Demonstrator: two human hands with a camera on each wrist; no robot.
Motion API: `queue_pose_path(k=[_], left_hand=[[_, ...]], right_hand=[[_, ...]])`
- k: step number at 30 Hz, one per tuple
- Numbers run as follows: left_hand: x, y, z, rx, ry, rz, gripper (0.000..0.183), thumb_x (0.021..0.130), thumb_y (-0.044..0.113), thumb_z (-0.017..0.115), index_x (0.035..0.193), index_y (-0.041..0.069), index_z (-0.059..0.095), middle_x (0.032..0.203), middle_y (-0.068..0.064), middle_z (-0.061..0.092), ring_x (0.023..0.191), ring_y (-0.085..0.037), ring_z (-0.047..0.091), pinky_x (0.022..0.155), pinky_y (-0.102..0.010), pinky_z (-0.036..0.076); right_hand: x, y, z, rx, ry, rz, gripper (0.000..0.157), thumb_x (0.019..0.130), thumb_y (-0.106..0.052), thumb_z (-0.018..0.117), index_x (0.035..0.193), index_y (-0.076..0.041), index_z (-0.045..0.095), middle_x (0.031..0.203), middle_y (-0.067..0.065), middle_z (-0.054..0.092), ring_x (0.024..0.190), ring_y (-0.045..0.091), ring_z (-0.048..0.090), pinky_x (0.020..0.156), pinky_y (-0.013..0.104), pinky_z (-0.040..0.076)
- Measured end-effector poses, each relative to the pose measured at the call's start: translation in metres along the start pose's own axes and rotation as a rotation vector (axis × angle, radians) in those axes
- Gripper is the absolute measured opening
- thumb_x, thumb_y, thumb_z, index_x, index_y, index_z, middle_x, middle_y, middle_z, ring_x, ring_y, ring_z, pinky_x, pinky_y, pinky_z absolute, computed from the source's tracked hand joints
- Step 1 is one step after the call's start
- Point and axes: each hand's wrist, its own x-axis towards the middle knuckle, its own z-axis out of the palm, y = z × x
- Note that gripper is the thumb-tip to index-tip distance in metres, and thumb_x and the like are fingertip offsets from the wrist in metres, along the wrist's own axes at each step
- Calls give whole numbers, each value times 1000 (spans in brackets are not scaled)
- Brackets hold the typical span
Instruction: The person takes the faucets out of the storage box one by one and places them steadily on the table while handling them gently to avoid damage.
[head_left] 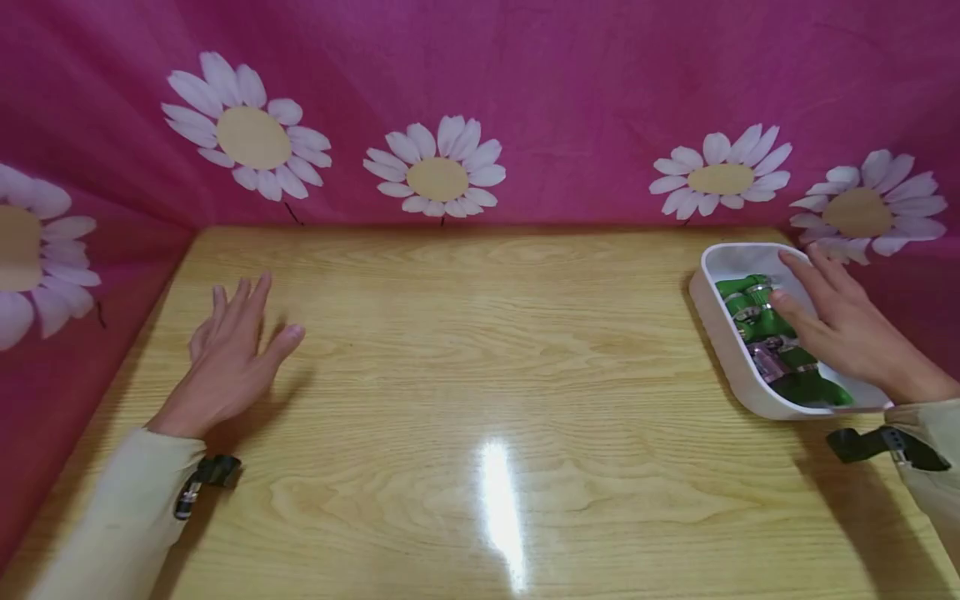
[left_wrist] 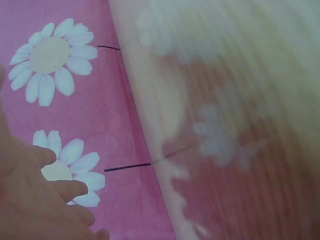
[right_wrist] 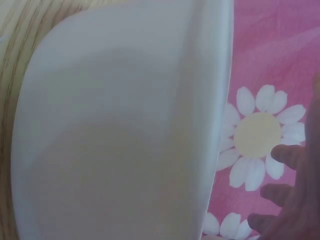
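My left hand (head_left: 232,358) is held over the left part of the table, fingers straight and thumb spread, with nothing in it. In the left wrist view that hand (left_wrist: 35,195) shows at the lower left edge. On the right, my right hand (head_left: 847,325) hovers over a white plastic tub (head_left: 722,354), fingers extended and holding nothing. Inside the tub lie several shiny green pieces (head_left: 757,312) with silvery bands and a purplish piece (head_left: 767,360), partly hidden by the hand. The right wrist view shows the tub's pale wall (right_wrist: 115,130) beside the fingers.
The wood-grain table (head_left: 465,350) reflects a bright streak of light. Pink cloth (head_left: 570,108) printed with white daisies hangs behind it and along both sides. Each sleeve carries a black wrist strap, one at the left cuff (head_left: 217,471). The tub stands near the table's right side.
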Motion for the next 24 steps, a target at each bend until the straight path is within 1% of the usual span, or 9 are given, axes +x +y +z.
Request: queue_pose_path(k=[3,7,13,21,24], left_hand=[[3,5,2,-10,2,8,86,106,57,42,167,17,-2,172,-26,-4,157,-48,-22,114,-78,-2],[7,13,7,-19,-13,22,86,105,58,42,167,17,-2,173,-24,-4,158,-47,-21,115,-76,-2],[10,25,12,-26,-17,44,86,105,59,40,167,16,-2,174,-20,-3,159,-45,-20,117,-75,-1],[14,39,18,-67,-7,70,84,106,58,39,168,17,1,175,-19,1,160,-46,-15,118,-73,1],[14,43,21,-75,-11,73,83,106,57,40,168,18,1,175,-18,2,161,-45,-14,119,-73,1]], right_hand=[[1,4,-1,-3,2,9,76,108,-46,38,167,-14,3,171,23,-19,157,50,-18,117,80,-2],[2,10,-1,-5,14,16,75,108,-45,38,167,-13,4,171,22,-19,157,51,-16,117,80,-1],[2,15,2,4,0,49,76,108,-48,38,167,-16,2,171,19,-22,156,56,-13,114,82,1],[2,18,3,17,-5,67,76,108,-48,37,167,-17,0,170,18,-23,155,57,-14,113,83,0],[2,19,3,20,-19,81,77,108,-49,36,167,-17,-1,170,18,-24,154,58,-14,112,84,1]])
